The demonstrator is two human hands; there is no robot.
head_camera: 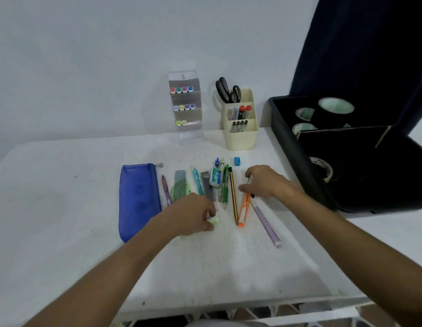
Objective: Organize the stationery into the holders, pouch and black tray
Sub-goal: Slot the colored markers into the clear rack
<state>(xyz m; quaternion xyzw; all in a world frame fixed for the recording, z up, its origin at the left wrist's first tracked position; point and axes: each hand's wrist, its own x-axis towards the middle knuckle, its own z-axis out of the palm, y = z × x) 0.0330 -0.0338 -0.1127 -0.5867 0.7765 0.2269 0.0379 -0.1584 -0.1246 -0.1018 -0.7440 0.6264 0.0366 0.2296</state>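
Note:
Stationery lies in a row on the white table (64,220). My left hand (191,214) is closed on a light green highlighter (214,220) at the near end of the row. My right hand (264,182) pinches the top of an orange compass (243,210), beside a lilac pen (265,220). A blue pouch (138,199) lies zipped at the left. The clear marker holder (185,107) and the cream holder (241,128) stand at the back. The black tray (346,147) sits at the right with tape rolls (336,107) in it.
Between my hands lie a yellow-black pencil (233,192), green pens (225,185), a staples box (215,177), a teal pen (197,184), a green protractor on a ruler (180,185) and a purple pen (166,188). A blue sharpener (237,161) sits behind. Scissors (225,89) stand in the cream holder.

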